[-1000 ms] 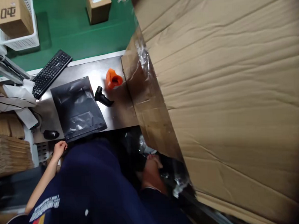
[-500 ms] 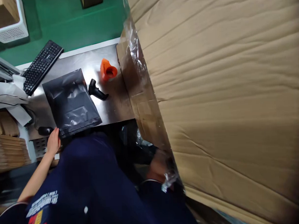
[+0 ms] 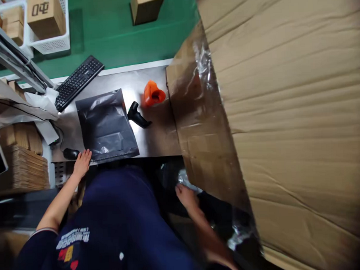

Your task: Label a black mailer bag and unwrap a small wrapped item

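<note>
Black bag under left hand

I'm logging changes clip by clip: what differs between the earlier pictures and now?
The left hand has moved up from the desk edge to the corner of the black bag, fingers flatter. The right hand shifted left, away from the cardboard; its grip is unclear. The scanner, orange holder and bag stayed put.

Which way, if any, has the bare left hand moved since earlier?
Yes: the bare left hand moved forward, onto the front edge of the grey metal table.
</note>
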Demonstrator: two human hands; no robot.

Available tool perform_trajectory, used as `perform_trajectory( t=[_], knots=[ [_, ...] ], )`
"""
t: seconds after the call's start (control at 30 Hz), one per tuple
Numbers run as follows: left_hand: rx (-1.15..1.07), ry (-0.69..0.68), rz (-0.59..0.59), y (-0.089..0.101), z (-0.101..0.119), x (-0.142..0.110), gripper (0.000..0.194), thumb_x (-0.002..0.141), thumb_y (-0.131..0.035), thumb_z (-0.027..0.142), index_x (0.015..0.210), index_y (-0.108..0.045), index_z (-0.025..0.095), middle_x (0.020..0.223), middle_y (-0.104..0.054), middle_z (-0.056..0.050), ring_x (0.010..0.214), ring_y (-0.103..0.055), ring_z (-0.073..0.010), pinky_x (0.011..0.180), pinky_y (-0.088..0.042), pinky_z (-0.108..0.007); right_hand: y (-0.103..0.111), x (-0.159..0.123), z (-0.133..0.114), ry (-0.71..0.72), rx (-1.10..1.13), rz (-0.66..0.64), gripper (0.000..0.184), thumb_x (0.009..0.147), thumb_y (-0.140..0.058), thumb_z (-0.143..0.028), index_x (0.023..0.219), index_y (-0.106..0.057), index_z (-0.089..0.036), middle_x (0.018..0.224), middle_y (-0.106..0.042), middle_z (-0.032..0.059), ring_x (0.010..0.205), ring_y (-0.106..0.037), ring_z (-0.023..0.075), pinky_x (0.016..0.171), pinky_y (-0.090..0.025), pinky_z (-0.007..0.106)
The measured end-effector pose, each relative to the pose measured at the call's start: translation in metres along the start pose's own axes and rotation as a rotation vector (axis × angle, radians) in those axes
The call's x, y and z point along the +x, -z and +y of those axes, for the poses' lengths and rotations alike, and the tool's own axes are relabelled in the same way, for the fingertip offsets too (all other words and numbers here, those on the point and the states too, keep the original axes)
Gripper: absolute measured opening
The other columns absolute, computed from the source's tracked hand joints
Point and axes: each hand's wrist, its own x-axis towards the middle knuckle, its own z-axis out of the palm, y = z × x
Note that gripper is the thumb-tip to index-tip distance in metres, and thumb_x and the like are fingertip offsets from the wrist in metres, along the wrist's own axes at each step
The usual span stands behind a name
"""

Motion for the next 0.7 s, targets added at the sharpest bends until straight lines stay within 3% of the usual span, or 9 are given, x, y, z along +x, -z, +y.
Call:
perform_trajectory(
  t=[0.07,0.1,0.2,0.27,0.37,0.5,0.6,0.7],
  knots=[
    [-0.007,-0.003,-0.004,0.001,0.001,-0.001,0.086,0.082,-0.053,0.011,0.166,-0.035,0.008,0.173,-0.03,-0.02,0.163,-0.026,-0.0356,0.132,-0.023,-0.06,-0.021,0.031,-0.031,0.183,-0.078,-0.064,0.026,0.09,-0.054,-0.032,0.09,-0.079,-0.024,0.091,-0.077,0.0152,0.082,-0.071,0.0309,0.079,-0.06,0.048],
    [-0.008,-0.008,-0.004,0.001,0.001,-0.002,0.087,0.082,-0.053,0.011,0.166,-0.034,0.009,0.174,-0.028,-0.019,0.164,-0.024,-0.0351,0.132,-0.021,-0.06,-0.03,0.047,-0.05,0.322,-0.133,-0.088,0.034,0.092,-0.051,-0.029,0.11,-0.08,-0.023,0.11,-0.079,0.0171,0.101,-0.072,0.0339,0.095,-0.059,0.052],
    [-0.005,-0.036,-0.012,0.003,-0.001,-0.002,0.087,0.083,-0.052,0.011,0.168,-0.032,0.013,0.175,-0.024,-0.016,0.165,-0.02,-0.0324,0.133,-0.02,-0.059,-0.046,0.1,-0.114,0.744,-0.323,-0.154,0.058,0.095,-0.041,-0.016,0.151,-0.059,-0.017,0.157,-0.057,0.0166,0.148,-0.05,0.0341,0.126,-0.037,0.059],
    [0.001,-0.062,-0.032,0.005,-0.003,0.0,0.086,0.084,-0.052,0.011,0.168,-0.033,0.016,0.176,-0.024,-0.014,0.165,-0.021,-0.0316,0.133,-0.02,-0.058,-0.05,0.135,-0.151,0.911,-0.397,-0.237,0.066,0.095,-0.037,-0.009,0.158,-0.049,-0.019,0.167,-0.045,0.0114,0.156,-0.039,0.0307,0.131,-0.026,0.06],
    [0.017,-0.087,-0.059,0.009,-0.005,0.004,0.087,0.083,-0.056,0.012,0.167,-0.034,0.016,0.176,-0.026,-0.015,0.164,-0.022,-0.0333,0.133,-0.021,-0.058,-0.053,0.176,-0.189,1.071,-0.415,-0.373,0.071,0.094,-0.037,-0.003,0.159,-0.046,-0.027,0.171,-0.038,0.0048,0.16,-0.035,0.027,0.133,-0.019,0.061],
    [0.018,-0.127,-0.078,0.016,-0.01,0.006,0.088,0.082,-0.063,0.015,0.166,-0.037,0.017,0.175,-0.029,-0.017,0.163,-0.026,-0.0362,0.133,-0.021,-0.058,-0.063,0.2,-0.2,1.188,-0.375,-0.461,0.068,0.094,-0.041,-0.004,0.157,-0.049,-0.028,0.17,-0.038,0.0042,0.161,-0.033,0.0268,0.134,-0.017,0.062],
    [0.007,-0.177,-0.115,0.022,-0.015,-0.004,0.087,0.083,-0.064,0.016,0.166,-0.038,0.018,0.175,-0.029,-0.016,0.163,-0.027,-0.0368,0.133,-0.018,-0.059,-0.07,0.195,-0.184,1.251,-0.357,-0.523,0.062,0.096,-0.044,-0.009,0.155,-0.053,-0.023,0.167,-0.045,0.0081,0.16,-0.034,0.0274,0.134,-0.019,0.06],
    [-0.092,-0.239,-0.192,0.027,-0.019,-0.021,0.085,0.083,-0.061,0.015,0.165,-0.039,0.019,0.173,-0.036,-0.015,0.162,-0.03,-0.0316,0.134,-0.017,-0.056,-0.075,0.175,-0.159,1.252,-0.305,-0.596,0.058,0.093,-0.047,-0.013,0.149,-0.06,-0.022,0.161,-0.053,0.0109,0.155,-0.043,0.0284,0.131,-0.027,0.06]
  ],
)
